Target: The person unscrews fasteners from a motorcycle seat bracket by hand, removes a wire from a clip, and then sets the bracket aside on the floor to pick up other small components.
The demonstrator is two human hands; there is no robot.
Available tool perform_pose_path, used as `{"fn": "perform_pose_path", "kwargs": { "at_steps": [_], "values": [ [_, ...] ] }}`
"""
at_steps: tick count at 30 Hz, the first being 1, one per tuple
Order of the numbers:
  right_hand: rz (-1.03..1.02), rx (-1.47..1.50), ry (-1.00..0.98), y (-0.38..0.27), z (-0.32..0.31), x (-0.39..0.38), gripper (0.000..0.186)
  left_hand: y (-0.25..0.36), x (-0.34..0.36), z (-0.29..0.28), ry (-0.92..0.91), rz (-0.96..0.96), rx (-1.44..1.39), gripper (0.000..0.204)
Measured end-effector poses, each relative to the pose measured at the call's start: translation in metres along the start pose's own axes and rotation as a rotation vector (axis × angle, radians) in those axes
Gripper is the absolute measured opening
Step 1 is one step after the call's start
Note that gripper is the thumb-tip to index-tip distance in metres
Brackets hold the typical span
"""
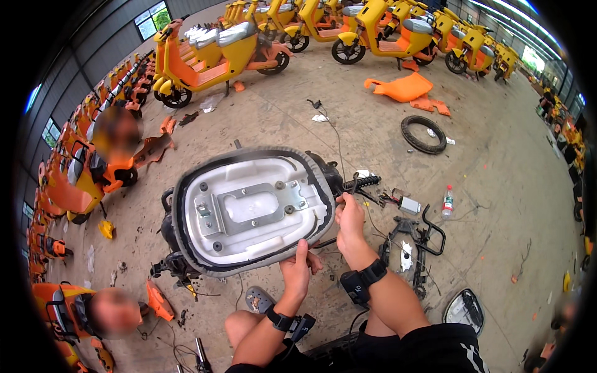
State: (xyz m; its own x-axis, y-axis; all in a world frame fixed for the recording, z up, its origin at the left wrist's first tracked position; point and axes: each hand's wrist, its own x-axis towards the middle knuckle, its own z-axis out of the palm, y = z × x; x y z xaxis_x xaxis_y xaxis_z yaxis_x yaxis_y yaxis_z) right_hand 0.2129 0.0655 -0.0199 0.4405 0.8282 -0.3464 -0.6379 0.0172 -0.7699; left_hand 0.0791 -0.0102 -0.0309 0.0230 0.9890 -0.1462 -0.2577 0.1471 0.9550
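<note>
An upturned scooter seat (249, 245) with a dark rim, white underside and metal bracket (214, 219) fills the middle, above black scooter parts (168, 230). My left hand (296, 270) grips its lower edge, thumb up against the rim and fingers curled. At the seat's right edge, my right hand (349, 221) has its fingers bent round the rim, partly hidden. A black handlebar grip (369, 181) sticks out just beyond that hand.
Yellow-orange scooters (224, 62) line the back and left. On the floor lie a tyre (407, 133), orange panels (404, 88), a silver box (409, 205), bottle (448, 202), black metal tubing (435, 248) and another seat (463, 314). People (547, 99) are at the far right.
</note>
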Motion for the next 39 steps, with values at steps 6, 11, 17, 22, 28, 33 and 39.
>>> {"fn": "perform_pose_path", "kwargs": {
  "at_steps": [6, 11, 17, 22, 28, 33, 39],
  "values": [
    [-0.063, 0.100, 0.003, -0.004, 0.000, -0.003, 0.022, 0.003, 0.000, 0.002, -0.002, -0.011, -0.052, 0.042],
    [-0.127, 0.207, 0.001, -0.004, 0.008, -0.016, 0.025, 0.004, 0.002, 0.003, -0.023, -0.019, -0.089, 0.042],
    [-0.255, 0.070, -0.102, -0.003, 0.005, -0.029, 0.034, 0.009, 0.003, 0.006, -0.045, -0.018, -0.145, 0.044],
    [-0.325, -0.112, -0.206, -0.004, 0.011, -0.014, 0.037, 0.015, 0.010, 0.013, -0.057, -0.040, -0.161, 0.050],
    [-0.232, -0.134, -0.099, 0.002, 0.017, -0.008, 0.040, 0.006, 0.011, 0.009, -0.026, -0.137, -0.174, 0.047],
    [-0.210, -0.099, -0.119, -0.005, 0.014, -0.012, 0.047, 0.008, 0.010, 0.002, -0.070, -0.083, -0.090, 0.049],
    [-0.228, -0.184, -0.075, -0.008, 0.008, -0.011, 0.062, 0.005, 0.005, -0.015, -0.078, -0.063, -0.082, 0.042]
  ]
}}
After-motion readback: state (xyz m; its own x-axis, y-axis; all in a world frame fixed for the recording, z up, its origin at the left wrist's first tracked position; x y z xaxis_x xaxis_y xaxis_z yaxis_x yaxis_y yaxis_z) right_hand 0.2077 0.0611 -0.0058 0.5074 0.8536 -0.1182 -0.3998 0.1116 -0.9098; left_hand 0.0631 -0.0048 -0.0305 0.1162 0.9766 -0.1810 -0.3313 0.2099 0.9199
